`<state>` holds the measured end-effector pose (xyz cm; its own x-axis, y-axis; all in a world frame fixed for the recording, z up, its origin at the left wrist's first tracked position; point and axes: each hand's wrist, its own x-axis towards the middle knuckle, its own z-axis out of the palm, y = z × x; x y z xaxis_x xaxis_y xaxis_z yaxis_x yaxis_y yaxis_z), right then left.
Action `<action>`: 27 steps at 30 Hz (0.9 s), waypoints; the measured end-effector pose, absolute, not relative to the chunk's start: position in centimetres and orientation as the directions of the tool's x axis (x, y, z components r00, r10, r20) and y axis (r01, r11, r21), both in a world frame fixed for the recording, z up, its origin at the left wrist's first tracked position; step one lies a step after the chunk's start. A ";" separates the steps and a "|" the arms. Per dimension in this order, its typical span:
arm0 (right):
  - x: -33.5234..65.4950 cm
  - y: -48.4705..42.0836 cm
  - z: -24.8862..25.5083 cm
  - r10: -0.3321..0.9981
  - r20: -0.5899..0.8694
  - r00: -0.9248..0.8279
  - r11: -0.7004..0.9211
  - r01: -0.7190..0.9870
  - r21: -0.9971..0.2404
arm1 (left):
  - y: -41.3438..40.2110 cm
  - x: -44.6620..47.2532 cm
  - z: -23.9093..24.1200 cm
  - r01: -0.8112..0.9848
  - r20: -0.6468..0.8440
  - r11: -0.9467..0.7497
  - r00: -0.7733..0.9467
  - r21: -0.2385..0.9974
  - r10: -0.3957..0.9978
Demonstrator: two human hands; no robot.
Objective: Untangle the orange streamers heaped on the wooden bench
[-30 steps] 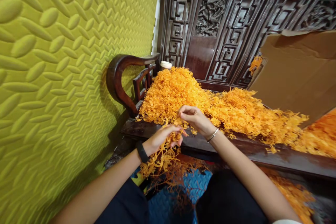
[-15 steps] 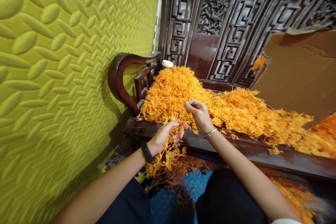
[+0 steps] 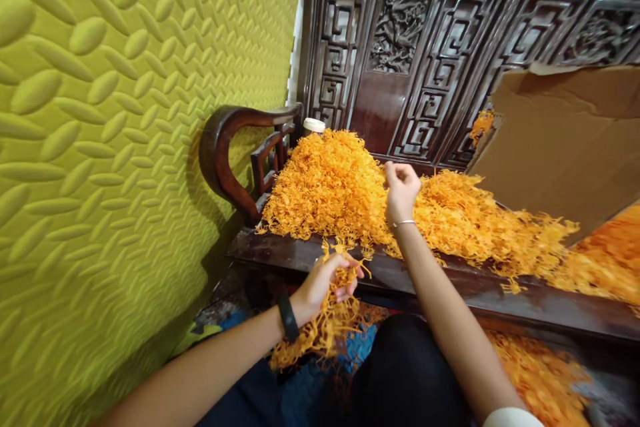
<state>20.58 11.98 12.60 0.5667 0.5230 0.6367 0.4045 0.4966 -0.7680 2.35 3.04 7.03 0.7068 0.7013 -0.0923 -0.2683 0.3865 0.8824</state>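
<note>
My left hand (image 3: 323,283), with a black band at its wrist, is closed around a bunch of orange stringy pieces (image 3: 327,323). They look thin and branching, and dangle below the palm over my lap. My right hand (image 3: 401,190), a thin bracelet on its wrist, is raised in front of the heap, its fingers curled into a pinch. Whatever it may hold is too small or hidden to make out. A large heap of the same orange pieces (image 3: 325,190) lies on the dark wooden bench (image 3: 300,253) just beyond both hands.
At the left stand the bench's curved armrest (image 3: 215,147) and a yellow textured mat wall (image 3: 125,113). A white-lidded container (image 3: 314,125) is behind the heap. Brown cardboard (image 3: 560,147) leans against the carved backrest (image 3: 405,27). More orange pieces (image 3: 535,373) lie below the bench at right.
My right hand has moved up and to the right, away from my left hand. My left hand, still gripping the bunch, sits slightly lower in view. The camera has shifted a little.
</note>
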 end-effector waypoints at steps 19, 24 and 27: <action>16.7 6.0 12.7 0.868 0.278 -0.412 0.450 0.412 -0.793 | 6.2 1.1 6.9 -0.131 -0.050 0.210 0.727 0.969 0.685; 16.5 6.5 12.1 0.904 0.427 0.003 0.394 0.377 -0.838 | 6.7 1.5 7.1 -0.219 0.005 0.202 0.689 0.955 0.725; 15.9 6.7 12.1 0.841 0.524 0.137 0.437 0.400 -0.806 | 6.9 1.6 7.4 -0.298 0.032 0.239 0.684 0.924 0.728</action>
<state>15.88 6.72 12.05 0.1372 0.8408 0.5236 0.4000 0.4366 -0.8059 1.59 6.87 7.37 0.6844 0.7284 0.0320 -0.2976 0.2390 0.9243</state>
